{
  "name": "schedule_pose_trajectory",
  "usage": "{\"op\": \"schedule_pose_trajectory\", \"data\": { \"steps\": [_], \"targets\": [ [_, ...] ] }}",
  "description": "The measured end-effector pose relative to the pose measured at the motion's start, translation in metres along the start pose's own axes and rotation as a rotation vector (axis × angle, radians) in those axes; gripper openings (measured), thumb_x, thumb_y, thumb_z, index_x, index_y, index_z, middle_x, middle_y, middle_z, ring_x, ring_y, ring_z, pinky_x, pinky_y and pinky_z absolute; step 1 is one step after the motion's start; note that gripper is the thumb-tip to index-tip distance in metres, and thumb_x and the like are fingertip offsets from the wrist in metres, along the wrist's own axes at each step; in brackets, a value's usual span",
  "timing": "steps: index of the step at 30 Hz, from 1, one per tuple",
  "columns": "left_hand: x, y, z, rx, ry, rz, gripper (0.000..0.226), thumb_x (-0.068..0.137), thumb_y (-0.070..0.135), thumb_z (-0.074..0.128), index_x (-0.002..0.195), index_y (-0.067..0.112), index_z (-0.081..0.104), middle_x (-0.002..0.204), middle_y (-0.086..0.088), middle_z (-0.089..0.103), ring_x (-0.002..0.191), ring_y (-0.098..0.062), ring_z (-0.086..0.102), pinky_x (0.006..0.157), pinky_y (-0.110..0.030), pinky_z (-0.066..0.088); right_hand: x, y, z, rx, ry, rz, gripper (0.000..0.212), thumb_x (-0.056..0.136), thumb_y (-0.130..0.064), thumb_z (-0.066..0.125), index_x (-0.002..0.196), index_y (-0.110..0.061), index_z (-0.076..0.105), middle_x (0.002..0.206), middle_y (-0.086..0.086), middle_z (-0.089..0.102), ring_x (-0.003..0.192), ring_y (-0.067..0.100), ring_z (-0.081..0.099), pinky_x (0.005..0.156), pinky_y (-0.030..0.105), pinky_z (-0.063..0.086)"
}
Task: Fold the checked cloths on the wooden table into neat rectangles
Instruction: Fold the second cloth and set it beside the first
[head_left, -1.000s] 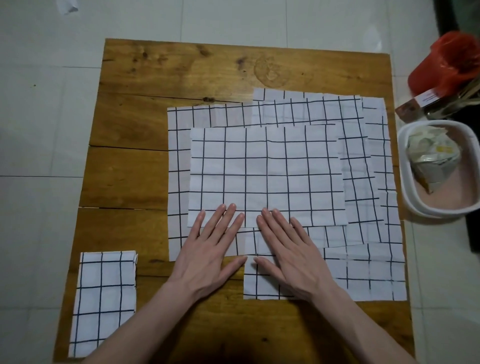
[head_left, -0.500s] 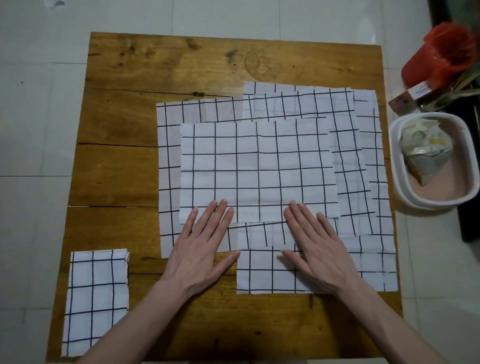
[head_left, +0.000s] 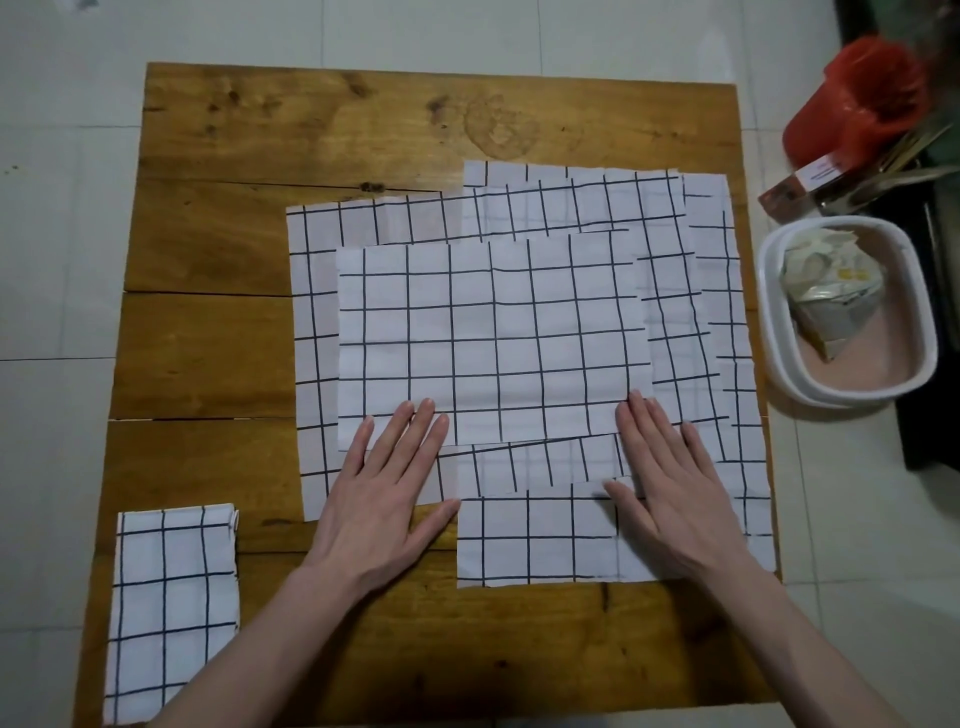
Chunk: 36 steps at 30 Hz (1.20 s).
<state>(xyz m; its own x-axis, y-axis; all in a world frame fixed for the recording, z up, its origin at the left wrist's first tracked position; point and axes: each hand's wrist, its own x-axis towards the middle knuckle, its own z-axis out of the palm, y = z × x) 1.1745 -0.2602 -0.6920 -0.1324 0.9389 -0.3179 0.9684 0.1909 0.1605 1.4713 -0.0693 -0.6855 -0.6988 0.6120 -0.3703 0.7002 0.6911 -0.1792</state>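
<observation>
Nearest, at the near-left corner of the wooden table (head_left: 218, 322), a folded white black-checked rectangle (head_left: 174, 608) lies done; since a second ago the hands have slid apart along the near edge of the top flat checked cloth (head_left: 491, 338), which I judge smoothing before a fold. The left hand (head_left: 382, 499) and right hand (head_left: 675, 499) press flat, fingers straight, gripping nothing; beyond them, the overlapping unfolded cloths (head_left: 691, 291).

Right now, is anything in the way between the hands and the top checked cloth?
Nothing visible is. The left hand and right hand lie flat with fingertips already on the near edge of the top checked cloth, which lies uncovered on the pile.
</observation>
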Motion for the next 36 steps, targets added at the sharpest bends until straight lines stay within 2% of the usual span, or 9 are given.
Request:
{"op": "schedule_pose_trajectory", "data": {
  "steps": [5, 10, 16, 29, 36],
  "targets": [
    [0.001, 0.001, 0.001, 0.001, -0.024, -0.013, 0.082, 0.105, 0.066, 0.029, 0.167, 0.018, 0.003, 0.175, -0.002, -0.006, 0.162, -0.022, -0.002, 0.127, -0.052, 0.006, 0.0, -0.002, 0.0, 0.004, -0.017, 0.01, 0.078, 0.107, -0.065, 0.007, 0.167, -0.016, -0.004, 0.176, 0.0, -0.012, 0.162, 0.017, -0.006, 0.129, 0.042, 0.001],
    [-0.003, 0.012, -0.005, -0.033, 0.008, -0.061, 0.084, 0.105, 0.066, 0.031, 0.167, 0.017, 0.002, 0.176, -0.003, -0.004, 0.162, -0.023, -0.003, 0.128, -0.048, 0.005, 0.0, -0.003, 0.001, 0.008, -0.014, 0.017, 0.078, 0.107, -0.065, 0.008, 0.168, -0.016, -0.003, 0.176, 0.001, -0.01, 0.163, 0.018, -0.004, 0.129, 0.046, 0.004],
    [-0.007, 0.034, -0.003, -0.023, -0.012, -0.028, 0.081, 0.106, 0.067, 0.027, 0.167, 0.019, 0.004, 0.176, -0.003, 0.0, 0.162, -0.021, -0.002, 0.125, -0.05, 0.008, 0.0, -0.005, 0.001, 0.006, -0.019, 0.026, 0.078, 0.107, -0.065, 0.009, 0.168, -0.016, -0.001, 0.176, 0.001, -0.008, 0.163, 0.018, -0.004, 0.128, 0.047, 0.005],
    [-0.02, -0.001, -0.003, -0.024, -0.053, -0.084, 0.072, 0.108, 0.063, 0.018, 0.167, 0.027, 0.0, 0.175, -0.001, -0.006, 0.161, -0.02, -0.006, 0.127, -0.046, 0.007, 0.0, -0.009, -0.001, 0.006, -0.022, 0.047, 0.079, 0.107, -0.065, 0.013, 0.167, -0.019, -0.006, 0.176, -0.002, -0.013, 0.162, 0.017, -0.007, 0.129, 0.041, 0.0],
    [-0.02, -0.003, -0.001, -0.066, 0.004, -0.12, 0.071, 0.108, 0.059, 0.027, 0.167, 0.024, 0.007, 0.176, -0.002, 0.0, 0.162, -0.022, -0.002, 0.127, -0.047, 0.01, 0.004, -0.011, -0.002, 0.008, -0.009, 0.048, 0.078, 0.107, -0.065, 0.013, 0.168, -0.02, -0.004, 0.176, -0.002, -0.011, 0.162, 0.017, -0.006, 0.129, 0.041, 0.003]
  ]
}}
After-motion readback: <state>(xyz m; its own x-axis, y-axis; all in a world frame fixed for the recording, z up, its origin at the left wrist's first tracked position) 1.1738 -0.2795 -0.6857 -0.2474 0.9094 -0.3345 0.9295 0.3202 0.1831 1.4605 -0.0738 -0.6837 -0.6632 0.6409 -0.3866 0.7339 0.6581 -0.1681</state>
